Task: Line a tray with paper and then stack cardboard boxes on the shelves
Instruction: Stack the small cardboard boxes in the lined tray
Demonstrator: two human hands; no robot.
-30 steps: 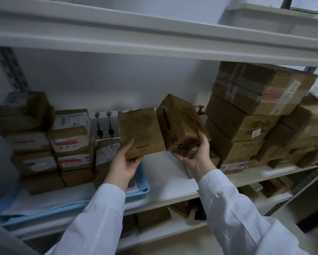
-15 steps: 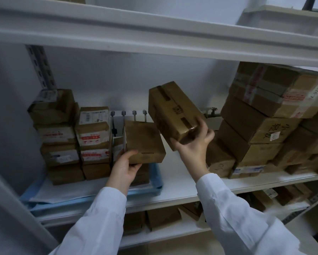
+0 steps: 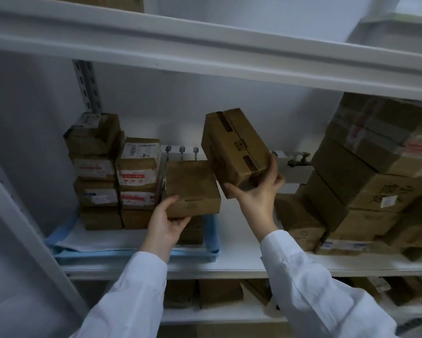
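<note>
A blue tray (image 3: 132,257) lined with white paper (image 3: 102,240) sits on the left of the middle shelf (image 3: 241,264). Two stacks of small cardboard boxes (image 3: 95,167) stand at its back. My left hand (image 3: 167,224) grips a flat brown box (image 3: 191,187) by its lower left corner, on or just above a third, lower stack in the tray. My right hand (image 3: 256,196) holds a longer taped box (image 3: 234,147) tilted in the air, above and to the right of the flat box.
A large pile of bigger cardboard boxes (image 3: 366,172) fills the right of the shelf. A white rack with metal pegs (image 3: 180,152) and a tap (image 3: 300,159) stand at the back wall. More boxes (image 3: 219,292) lie on the shelf below. Another shelf (image 3: 205,52) runs overhead.
My left hand has carried the flat box to the stack in the tray. My right hand has lifted and tilted the taped box. My view has shifted left.
</note>
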